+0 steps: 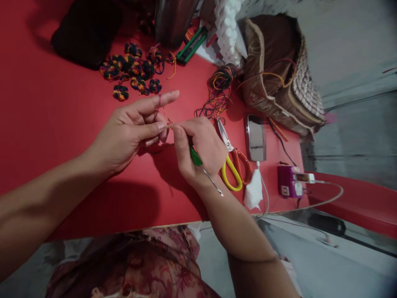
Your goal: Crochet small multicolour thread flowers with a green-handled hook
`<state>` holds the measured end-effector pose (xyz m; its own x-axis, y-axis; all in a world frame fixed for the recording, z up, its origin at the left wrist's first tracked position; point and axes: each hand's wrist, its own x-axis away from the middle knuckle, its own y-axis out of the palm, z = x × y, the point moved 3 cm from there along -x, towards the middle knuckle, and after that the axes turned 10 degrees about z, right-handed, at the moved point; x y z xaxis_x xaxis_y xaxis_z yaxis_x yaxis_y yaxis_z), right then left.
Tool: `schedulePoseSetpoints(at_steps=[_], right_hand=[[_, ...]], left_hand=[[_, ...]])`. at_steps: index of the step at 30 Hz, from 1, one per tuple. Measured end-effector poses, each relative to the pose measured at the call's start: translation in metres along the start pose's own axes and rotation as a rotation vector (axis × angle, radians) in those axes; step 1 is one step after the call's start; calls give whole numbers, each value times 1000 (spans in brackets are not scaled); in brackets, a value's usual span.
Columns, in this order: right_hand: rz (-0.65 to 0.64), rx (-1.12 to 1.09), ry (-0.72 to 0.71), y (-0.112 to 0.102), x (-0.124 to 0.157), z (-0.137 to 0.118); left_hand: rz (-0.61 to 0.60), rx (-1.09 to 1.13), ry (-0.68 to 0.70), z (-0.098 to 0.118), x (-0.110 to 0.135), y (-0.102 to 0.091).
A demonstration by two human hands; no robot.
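My left hand point(136, 126) pinches thin multicoloured yarn point(160, 100) between thumb and fingers. The yarn loops over its outstretched index finger. Close beside it, my right hand point(201, 145) is closed around a crochet hook with a green grip point(195, 156); a metal hooked end points back toward the wrist. The right thumb and index fingertip meet at the yarn by the left thumb. Whatever stitches lie between the fingertips are too small to make out. Beyond the right hand lies a tangle of dark and orange yarn point(214, 103).
Several small crocheted flowers point(135, 66) lie behind my left hand, near a black pouch point(88, 33) and a green cutter point(191, 45). Scissors point(229, 147) with yellow and orange handles rest right of my hand. Farther right are a phone point(256, 138), a purple adapter point(285, 182) and a brown bag point(263, 91).
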<state>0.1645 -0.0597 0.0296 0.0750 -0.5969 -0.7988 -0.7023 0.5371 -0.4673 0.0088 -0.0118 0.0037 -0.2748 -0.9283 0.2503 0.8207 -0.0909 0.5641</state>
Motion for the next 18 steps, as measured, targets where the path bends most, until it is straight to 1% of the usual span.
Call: schedulePoseSetpoints(at_steps=[2, 6, 8, 10, 14, 18], right_hand=[[20, -79, 127, -3, -1, 0], [132, -320, 420, -4, 2, 10], [148, -472, 585, -1, 4, 19], [136, -593, 725, 2, 4, 28], [67, -692, 893, 4, -2, 38], [12, -803, 986, 8, -9, 41]], left_hand=[[-5, 7, -7, 1, 1, 1], [-15, 9, -49, 3, 2, 0], [-35, 19, -76, 3, 2, -2], [-58, 28, -99, 3, 0, -4], [-110, 56, -165, 3, -3, -5], [-162, 88, -223, 3, -3, -3]])
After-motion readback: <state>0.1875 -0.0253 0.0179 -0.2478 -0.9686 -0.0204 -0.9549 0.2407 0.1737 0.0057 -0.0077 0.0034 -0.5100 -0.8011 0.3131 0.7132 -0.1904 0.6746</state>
